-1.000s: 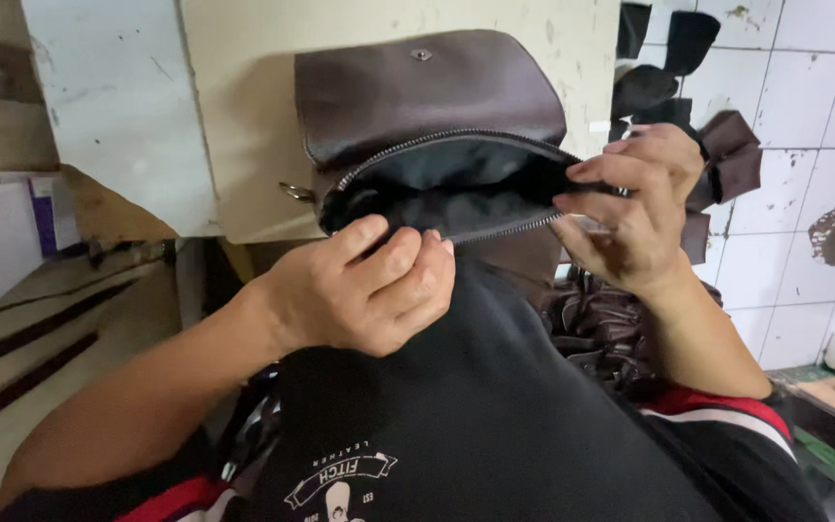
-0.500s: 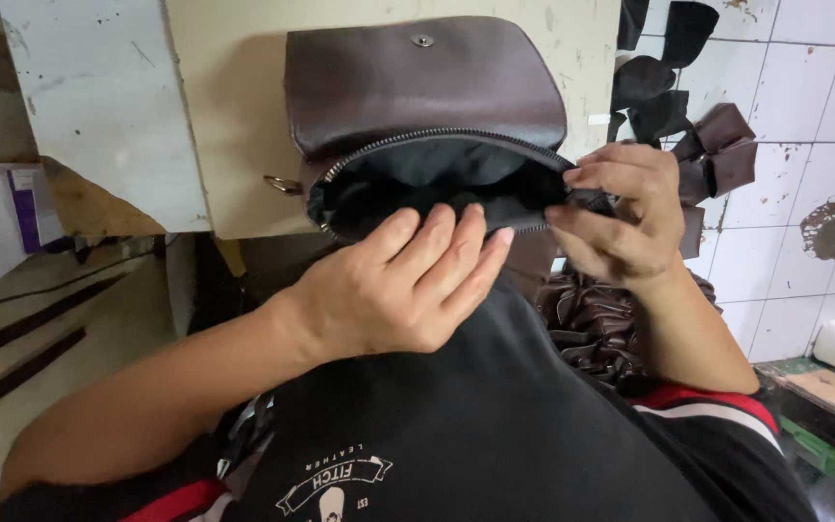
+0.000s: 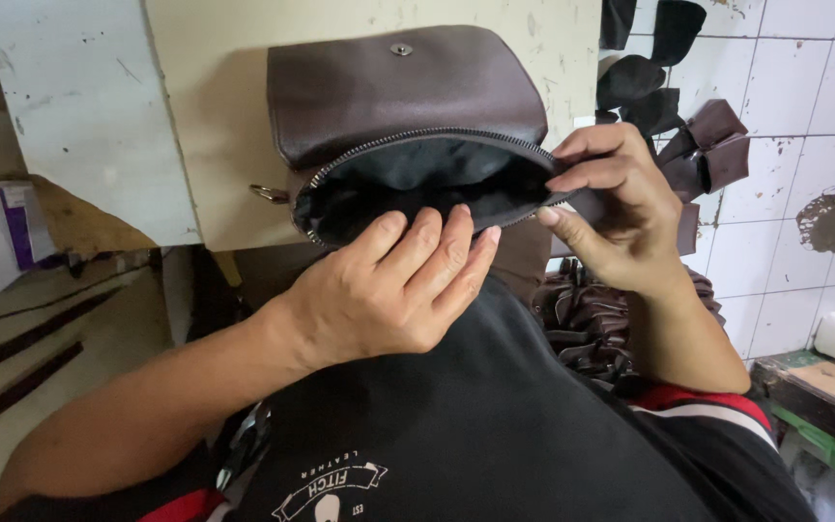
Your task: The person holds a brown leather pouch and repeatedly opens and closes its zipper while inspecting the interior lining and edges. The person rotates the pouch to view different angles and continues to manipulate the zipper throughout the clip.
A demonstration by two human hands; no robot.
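A dark brown leather bag (image 3: 403,92) with a snap stud on its flap is held up in front of my chest, its zipped mouth (image 3: 417,179) gaping open onto black lining. My left hand (image 3: 388,285) lies flat with fingers together against the bag's near edge, below the opening. My right hand (image 3: 616,208) pinches the right end of the zipper edge between thumb and fingers. My black shirt fills the lower part of the view.
A pale wooden board (image 3: 195,126) stands behind the bag. Dark brown leather pieces (image 3: 688,126) hang on the white tiled wall at right, and a heap of folded leather (image 3: 587,319) lies below them. A wooden bench edge (image 3: 823,387) is at lower right.
My left hand has opened from a loose fist to flat fingers against the bag's near edge. The bag's mouth has been pulled wider and the bag sits slightly higher.
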